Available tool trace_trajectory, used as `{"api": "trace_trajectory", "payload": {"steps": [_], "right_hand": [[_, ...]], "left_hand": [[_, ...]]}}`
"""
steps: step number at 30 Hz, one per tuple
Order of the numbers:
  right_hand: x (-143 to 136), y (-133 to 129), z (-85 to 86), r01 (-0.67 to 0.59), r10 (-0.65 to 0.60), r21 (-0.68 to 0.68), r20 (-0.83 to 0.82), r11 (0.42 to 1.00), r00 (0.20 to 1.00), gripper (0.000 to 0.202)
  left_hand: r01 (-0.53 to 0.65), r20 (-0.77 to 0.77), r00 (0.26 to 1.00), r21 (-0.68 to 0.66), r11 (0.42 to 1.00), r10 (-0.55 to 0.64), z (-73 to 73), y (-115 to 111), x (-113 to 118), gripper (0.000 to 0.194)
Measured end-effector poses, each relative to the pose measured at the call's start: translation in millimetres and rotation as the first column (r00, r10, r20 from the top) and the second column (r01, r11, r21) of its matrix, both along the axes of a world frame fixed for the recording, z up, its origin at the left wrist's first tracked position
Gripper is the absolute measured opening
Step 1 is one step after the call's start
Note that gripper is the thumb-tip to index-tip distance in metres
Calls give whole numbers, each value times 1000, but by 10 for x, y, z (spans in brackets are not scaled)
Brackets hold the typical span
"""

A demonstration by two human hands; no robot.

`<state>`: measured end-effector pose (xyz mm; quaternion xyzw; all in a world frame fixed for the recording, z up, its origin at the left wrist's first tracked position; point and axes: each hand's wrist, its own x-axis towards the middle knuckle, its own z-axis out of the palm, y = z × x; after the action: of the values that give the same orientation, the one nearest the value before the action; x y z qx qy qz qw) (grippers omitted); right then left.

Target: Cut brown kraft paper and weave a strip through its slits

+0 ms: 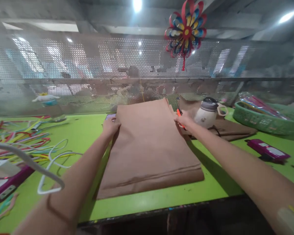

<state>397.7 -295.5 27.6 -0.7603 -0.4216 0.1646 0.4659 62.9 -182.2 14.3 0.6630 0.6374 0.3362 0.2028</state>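
Observation:
A stack of folded brown kraft paper point(149, 140) lies in front of me, its folded edge towards me and its far end raised. My left hand point(110, 126) grips the paper's left edge near the far end, fingers closed on it. At the far right edge, my right hand point(186, 119) is closed around a narrow orange utility knife point(179, 113) and also touches the paper there. The knife's blade is not visible. Just behind my left hand, a phone-like flat thing point(110, 116) is partly covered by the paper.
A lidded bottle point(207, 112) stands on more brown paper point(235, 129) at right, near a green basket point(267, 120) and a purple device point(268, 150). Colourful cords point(36, 140) and a white cable point(29, 160) spread at left. A perforated screen point(88, 65) borders the green table point(166, 199).

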Motion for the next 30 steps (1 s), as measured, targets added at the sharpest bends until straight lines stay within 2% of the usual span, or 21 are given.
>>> {"api": "trace_trajectory", "payload": {"steps": [3, 5, 8, 11, 12, 14, 15, 16, 17, 18, 19, 21, 24, 26, 30], "right_hand": [[2, -52, -56, -8, 12, -43, 104, 999, 994, 11], [21, -258, -83, -46, 58, -70, 176, 996, 983, 12], [147, -830, -71, -159, 188, -135, 246, 978, 951, 16], [401, -1600, -68, -263, 315, -210, 274, 942, 909, 25], [497, -1857, -84, -331, 413, -279, 321, 901, 852, 27], [667, -2311, -146, -310, 463, -398, 383, 863, 799, 35], [726, -2492, -185, -302, 488, -449, 387, 841, 782, 37], [765, -2637, -224, -291, 502, -488, 386, 823, 774, 39], [781, -2745, -261, -286, 518, -521, 379, 804, 767, 40], [778, -2820, -290, -286, 533, -546, 372, 787, 760, 40], [761, -2865, -313, -285, 545, -564, 369, 775, 753, 40], [704, -2893, -337, -286, 561, -575, 380, 766, 736, 40], [633, -2867, -348, -302, 571, -553, 417, 777, 707, 40], [629, -2850, -359, -312, 576, -538, 438, 783, 691, 40], [697, -2845, -393, -274, 561, -541, 484, 795, 671, 41]], "left_hand": [[40, -94, 995, 10, 999, -39, -122, 43, 5, 64], [74, -154, 986, 33, 997, -68, -174, 22, -13, 70], [154, -233, 965, 123, 980, -123, -134, -75, 44, 63], [361, -308, 904, 183, 914, -295, -33, -347, 325, 46], [457, -334, 862, 184, 870, -382, -10, -493, 465, 42], [700, -401, 687, 145, 699, -606, 5, -849, 771, 43], [776, -415, 604, 113, 620, -680, 0, -1042, 916, 41], [844, -425, 509, 77, 531, -748, -11, -1229, 1044, 43], [919, -445, 356, 5, 395, -822, -23, -1399, 1148, 50], [947, -455, 253, -61, 314, -854, -35, -1545, 1224, 58], [955, -462, 198, -110, 277, -865, -46, -1659, 1273, 60], [951, -482, 148, -169, 257, -863, -66, -1795, 1297, 66], [943, -498, 146, -190, 272, -855, -106, -1829, 1232, 67], [941, -491, 162, -183, 283, -856, -148, -1803, 1176, 64], [927, -490, 228, -155, 341, -842, -253, -1746, 1102, 62]]}}
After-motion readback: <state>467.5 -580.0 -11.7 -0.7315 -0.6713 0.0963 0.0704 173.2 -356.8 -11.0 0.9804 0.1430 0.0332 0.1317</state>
